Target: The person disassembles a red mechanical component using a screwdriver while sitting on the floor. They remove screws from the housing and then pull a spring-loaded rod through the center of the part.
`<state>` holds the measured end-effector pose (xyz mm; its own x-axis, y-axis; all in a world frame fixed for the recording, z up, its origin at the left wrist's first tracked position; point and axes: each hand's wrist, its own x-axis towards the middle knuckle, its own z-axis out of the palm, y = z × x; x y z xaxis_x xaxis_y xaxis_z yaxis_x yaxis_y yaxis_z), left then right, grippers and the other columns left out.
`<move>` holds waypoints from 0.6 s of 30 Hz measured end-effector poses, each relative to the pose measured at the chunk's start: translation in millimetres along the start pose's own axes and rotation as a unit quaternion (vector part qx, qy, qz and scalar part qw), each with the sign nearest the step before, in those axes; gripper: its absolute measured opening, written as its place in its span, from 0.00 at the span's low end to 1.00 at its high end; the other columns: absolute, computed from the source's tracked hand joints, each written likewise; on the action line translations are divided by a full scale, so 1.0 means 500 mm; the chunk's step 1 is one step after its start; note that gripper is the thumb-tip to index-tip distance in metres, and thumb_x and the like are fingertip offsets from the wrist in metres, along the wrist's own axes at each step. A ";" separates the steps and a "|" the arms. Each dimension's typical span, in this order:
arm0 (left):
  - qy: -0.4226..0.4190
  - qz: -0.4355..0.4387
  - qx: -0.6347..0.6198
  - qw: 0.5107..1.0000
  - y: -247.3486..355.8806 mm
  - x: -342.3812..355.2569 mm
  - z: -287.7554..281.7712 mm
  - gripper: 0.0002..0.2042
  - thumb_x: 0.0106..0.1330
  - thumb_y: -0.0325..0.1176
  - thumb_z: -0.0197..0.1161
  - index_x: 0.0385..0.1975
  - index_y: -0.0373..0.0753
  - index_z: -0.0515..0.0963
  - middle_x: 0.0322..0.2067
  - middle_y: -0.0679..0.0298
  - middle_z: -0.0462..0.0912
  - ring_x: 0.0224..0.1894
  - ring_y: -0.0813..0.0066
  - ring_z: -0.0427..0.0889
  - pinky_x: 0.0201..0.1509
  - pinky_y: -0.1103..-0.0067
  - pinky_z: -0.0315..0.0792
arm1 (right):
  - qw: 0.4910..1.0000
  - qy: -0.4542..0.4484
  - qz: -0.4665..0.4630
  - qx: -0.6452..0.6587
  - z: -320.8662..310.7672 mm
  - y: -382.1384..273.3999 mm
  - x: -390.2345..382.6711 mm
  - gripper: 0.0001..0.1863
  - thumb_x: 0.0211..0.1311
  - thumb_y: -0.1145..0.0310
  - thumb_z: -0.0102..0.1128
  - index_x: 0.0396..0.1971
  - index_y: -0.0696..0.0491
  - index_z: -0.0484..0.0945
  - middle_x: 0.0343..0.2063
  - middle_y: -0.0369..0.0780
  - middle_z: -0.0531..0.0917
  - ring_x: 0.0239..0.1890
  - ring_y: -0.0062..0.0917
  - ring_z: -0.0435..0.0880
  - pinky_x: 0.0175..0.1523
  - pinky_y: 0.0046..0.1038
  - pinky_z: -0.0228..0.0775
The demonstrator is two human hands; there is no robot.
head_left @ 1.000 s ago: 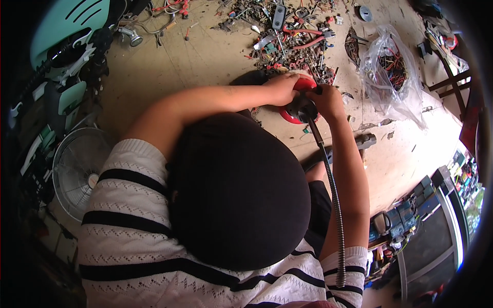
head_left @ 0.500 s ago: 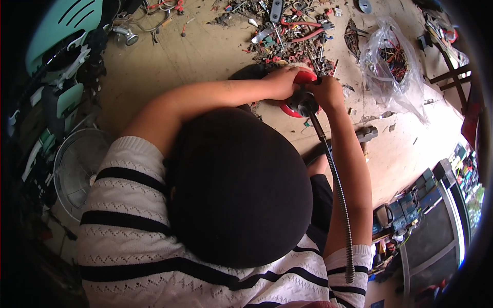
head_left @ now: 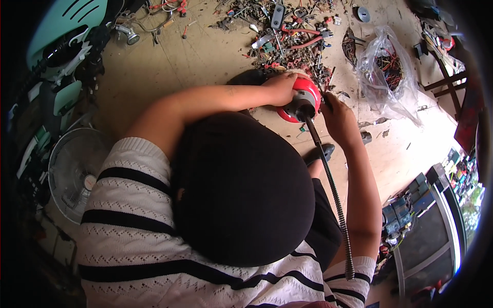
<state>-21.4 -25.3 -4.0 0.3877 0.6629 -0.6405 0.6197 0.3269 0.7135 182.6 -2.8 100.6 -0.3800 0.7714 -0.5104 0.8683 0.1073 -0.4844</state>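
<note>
A red round housing (head_left: 311, 88) with a grey centre stands beyond the black rounded shape. From its centre a long metal shaft wrapped in a spring (head_left: 336, 197) runs down toward the lower right. My left hand (head_left: 282, 89) is closed on the housing's left rim, its thumb side on the upper edge. Just right of the housing, my right hand (head_left: 340, 119) is closed round a slim dark-handled tool (head_left: 327, 102), whose tip I cannot make out. That hand looks apart from the housing.
A pile of screws and small parts (head_left: 267, 38) lies beyond the housing, with red-handled pliers (head_left: 307, 43). A clear plastic bag of wires (head_left: 389, 72) lies right of it. At the left stand a fan (head_left: 77, 177) and pale green panels (head_left: 67, 23). A large black rounded shape (head_left: 244, 190) covers the middle.
My right hand has moved off the grey centre to the right and nearer. More of the housing's red rim and grey centre shows. The hammer is now mostly hidden behind my right wrist.
</note>
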 end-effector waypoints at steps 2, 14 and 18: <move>0.002 -0.010 -0.009 1.000 -0.004 0.000 0.003 0.33 0.70 0.39 0.58 0.69 0.27 0.57 0.71 0.46 0.59 0.73 0.54 0.58 0.75 0.71 0.56 | 0.999 -0.018 0.030 -0.021 -0.038 -0.047 -0.033 0.14 0.65 0.66 0.53 0.47 0.55 0.78 0.34 0.51 0.84 0.37 0.49 0.84 0.44 0.46 0.75; 0.018 -0.009 0.005 1.000 -0.022 0.016 0.026 0.34 0.68 0.39 0.55 0.71 0.29 0.55 0.70 0.45 0.60 0.71 0.52 0.63 0.73 0.69 0.59 | 0.971 -0.015 -0.018 -0.236 -0.044 -0.067 -0.069 0.11 0.65 0.66 0.54 0.44 0.48 0.79 0.32 0.43 0.85 0.31 0.38 0.86 0.35 0.38 0.79; 0.017 -0.006 0.008 1.000 -0.021 0.011 0.024 0.34 0.69 0.39 0.55 0.71 0.29 0.55 0.71 0.45 0.59 0.71 0.52 0.63 0.73 0.69 0.59 | 0.969 -0.010 -0.013 -0.246 -0.036 -0.065 -0.065 0.09 0.65 0.66 0.54 0.42 0.48 0.80 0.30 0.42 0.85 0.30 0.38 0.86 0.33 0.38 0.79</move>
<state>-17.6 -32.9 -18.6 0.3569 0.6821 -0.6382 0.6354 0.3235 0.7011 172.3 -19.9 146.0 -0.4060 0.7523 -0.5188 0.9033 0.4165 -0.1030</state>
